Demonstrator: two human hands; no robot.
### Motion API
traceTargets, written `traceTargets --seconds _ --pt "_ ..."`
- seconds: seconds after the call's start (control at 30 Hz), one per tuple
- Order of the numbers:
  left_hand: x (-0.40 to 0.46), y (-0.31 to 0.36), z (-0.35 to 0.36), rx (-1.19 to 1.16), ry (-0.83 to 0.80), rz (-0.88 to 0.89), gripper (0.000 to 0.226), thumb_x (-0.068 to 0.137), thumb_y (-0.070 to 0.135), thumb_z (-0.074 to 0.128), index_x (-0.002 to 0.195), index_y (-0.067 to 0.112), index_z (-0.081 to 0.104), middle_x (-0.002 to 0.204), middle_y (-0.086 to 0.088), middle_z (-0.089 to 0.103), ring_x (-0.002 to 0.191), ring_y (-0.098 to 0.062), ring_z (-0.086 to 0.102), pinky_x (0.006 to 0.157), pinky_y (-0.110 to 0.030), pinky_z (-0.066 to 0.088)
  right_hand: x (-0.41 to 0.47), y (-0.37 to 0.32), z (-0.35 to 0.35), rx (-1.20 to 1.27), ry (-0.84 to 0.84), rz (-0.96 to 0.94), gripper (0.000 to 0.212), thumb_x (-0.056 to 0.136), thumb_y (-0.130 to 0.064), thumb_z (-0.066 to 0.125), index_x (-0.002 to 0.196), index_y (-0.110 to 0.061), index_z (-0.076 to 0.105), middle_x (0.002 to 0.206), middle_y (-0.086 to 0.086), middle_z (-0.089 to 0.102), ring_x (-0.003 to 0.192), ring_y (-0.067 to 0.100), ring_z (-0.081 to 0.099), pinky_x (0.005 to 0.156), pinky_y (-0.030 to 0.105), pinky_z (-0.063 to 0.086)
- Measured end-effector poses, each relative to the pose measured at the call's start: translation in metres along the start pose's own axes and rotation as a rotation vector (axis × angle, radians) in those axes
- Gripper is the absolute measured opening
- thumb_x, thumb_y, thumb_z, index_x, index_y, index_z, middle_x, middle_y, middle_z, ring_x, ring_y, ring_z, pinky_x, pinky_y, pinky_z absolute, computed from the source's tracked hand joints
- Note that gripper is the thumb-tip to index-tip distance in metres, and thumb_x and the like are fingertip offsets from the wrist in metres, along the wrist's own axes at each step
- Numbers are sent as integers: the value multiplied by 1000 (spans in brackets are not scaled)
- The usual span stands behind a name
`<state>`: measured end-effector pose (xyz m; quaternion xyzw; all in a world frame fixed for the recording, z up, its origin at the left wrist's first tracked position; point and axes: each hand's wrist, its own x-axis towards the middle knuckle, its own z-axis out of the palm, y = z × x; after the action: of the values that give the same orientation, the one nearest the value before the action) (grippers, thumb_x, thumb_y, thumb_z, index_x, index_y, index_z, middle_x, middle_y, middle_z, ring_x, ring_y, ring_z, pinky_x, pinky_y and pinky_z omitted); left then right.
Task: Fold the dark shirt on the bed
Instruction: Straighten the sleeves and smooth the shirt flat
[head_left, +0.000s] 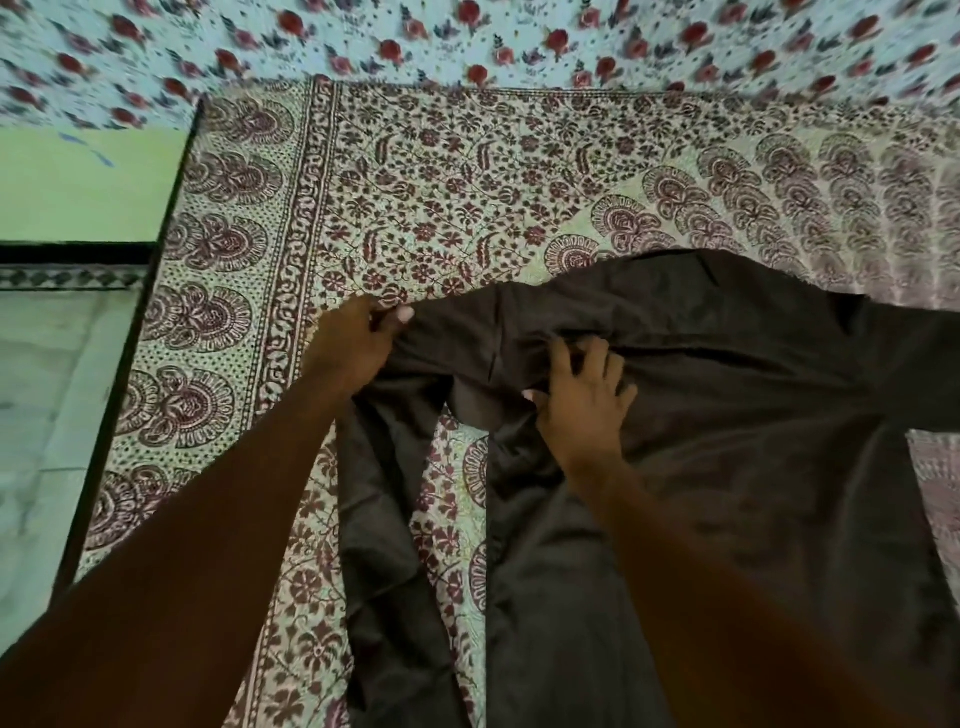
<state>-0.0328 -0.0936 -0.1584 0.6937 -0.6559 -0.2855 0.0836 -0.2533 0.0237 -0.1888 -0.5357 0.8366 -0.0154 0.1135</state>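
The left hand (358, 338) is pinching the far left edge of the dark brown, limp cotton shirt (727, 415), thumb and fingers curled onto the cloth. The right hand (587, 395) is pressing down near the collar, fingers bent and bunching the fabric. The shirt is lying spread but rumpled on the maroon-and-cream block-printed bedspread (467, 182), one sleeve trailing right. To my eye they are squaring it up; pulling that edge taut and sweeping creases outward should be giving a cleaner fold.

Left grip (363, 338) pinching, right grip (584, 395) curled
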Motion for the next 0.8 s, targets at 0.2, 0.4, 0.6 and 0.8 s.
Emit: traceTargets --seconds 0.2,0.4,0.6,0.8 --pt "2 -43 -19 57 -451 -116 66 59 47 90 106 6 69 102 -14 72 87 -26 67 69 -28 52 15 -9 -3 -3 -186 -363 66 86 -20 62 147 -34 40 151 8 28 138 34 27 111 55 29" --pt "-3 -54 -15 -779 -9 -297 7 88 8 74 85 14 69 96 -17 69 85 -27 66 80 -38 58 22 -58 -14 5 -204 -119 86 85 -84 32 140 -19 48 153 19 30 137 47 30 111 64 23" --pt "-26 -64 -28 -312 -288 -315 34 83 45 78 107 26 64 94 -5 64 86 -29 65 65 -31 55 17 -97 -4 -13 -255 59 123 66 -95 45 150 -7 27 155 23 20 141 49 21 111 61 23" --pt "-49 -101 -43 -212 -247 -286 33 68 2 74 98 6 61 95 -17 67 88 -38 68 60 -27 49 0 -101 12 6 -250 81 121 75 -91 39 157 -9 5 162 21 1 148 46 3 113 64 21"
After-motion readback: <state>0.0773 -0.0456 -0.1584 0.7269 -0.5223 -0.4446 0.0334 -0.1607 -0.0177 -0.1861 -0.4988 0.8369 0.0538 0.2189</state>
